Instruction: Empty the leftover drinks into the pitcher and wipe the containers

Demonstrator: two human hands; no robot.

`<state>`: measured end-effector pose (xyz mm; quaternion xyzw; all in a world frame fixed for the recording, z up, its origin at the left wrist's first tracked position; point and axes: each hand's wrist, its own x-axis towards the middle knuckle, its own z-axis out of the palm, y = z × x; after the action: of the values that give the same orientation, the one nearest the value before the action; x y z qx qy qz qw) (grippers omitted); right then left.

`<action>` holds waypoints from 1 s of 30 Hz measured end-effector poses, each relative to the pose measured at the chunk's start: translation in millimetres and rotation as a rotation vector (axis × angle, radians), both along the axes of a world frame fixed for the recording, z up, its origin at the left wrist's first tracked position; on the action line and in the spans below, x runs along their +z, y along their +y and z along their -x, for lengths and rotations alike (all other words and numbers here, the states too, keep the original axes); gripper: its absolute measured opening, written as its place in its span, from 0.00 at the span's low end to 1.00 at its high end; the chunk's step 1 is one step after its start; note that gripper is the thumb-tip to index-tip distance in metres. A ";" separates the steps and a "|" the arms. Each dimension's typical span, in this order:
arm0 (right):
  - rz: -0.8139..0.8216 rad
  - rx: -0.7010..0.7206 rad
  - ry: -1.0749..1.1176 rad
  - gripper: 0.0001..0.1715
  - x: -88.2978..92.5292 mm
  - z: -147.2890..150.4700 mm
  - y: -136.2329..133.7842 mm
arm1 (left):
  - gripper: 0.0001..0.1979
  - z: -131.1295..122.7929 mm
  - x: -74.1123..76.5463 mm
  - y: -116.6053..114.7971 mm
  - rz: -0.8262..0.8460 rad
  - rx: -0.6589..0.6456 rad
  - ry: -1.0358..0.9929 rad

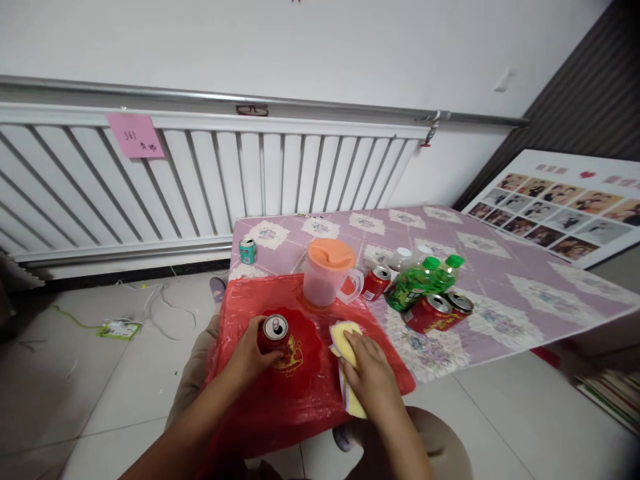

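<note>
My left hand (249,355) is wrapped round an upright red can (275,333) that stands on a red plastic sheet (280,400) at the table's near corner. My right hand (369,377) lies palm down with fingers together on a yellow cloth (345,337), pressing it onto the same sheet. Just beyond the cloth stands a clear jug with an orange lid (329,271).
On the patterned lilac table (500,287) lie red cans (376,283) (437,312), green bottles (417,283) and a small teal can (247,251). A white radiator (200,180) with a pink note (134,135) lines the wall. A photo board (560,210) leans at right. Cables litter the floor at left.
</note>
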<state>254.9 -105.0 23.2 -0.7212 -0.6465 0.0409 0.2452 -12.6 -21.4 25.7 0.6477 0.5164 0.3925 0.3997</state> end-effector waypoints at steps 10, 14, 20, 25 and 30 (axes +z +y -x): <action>-0.018 -0.191 -0.065 0.23 -26.1 11.9 0.5 | 0.32 3.8 3.7 7.8 0.005 -0.049 0.044; -0.128 -0.149 0.012 0.23 -20.5 15.6 3.0 | 0.30 9.5 17.1 14.7 0.078 -0.015 0.006; -0.183 -0.104 0.107 0.23 -17.5 22.5 6.0 | 0.31 13.3 19.4 17.0 0.129 0.002 -0.140; -0.259 0.003 0.195 0.22 -10.7 29.4 8.3 | 0.33 5.5 24.9 9.5 0.089 -0.048 -0.153; -0.153 -0.110 0.118 0.24 -11.2 24.0 6.7 | 0.33 -2.3 24.5 -0.2 0.030 -0.085 -0.082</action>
<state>231.0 -98.3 11.9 -0.7313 -0.5916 0.0205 0.3389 -10.3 -21.6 50.2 0.6463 0.4776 0.3935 0.4464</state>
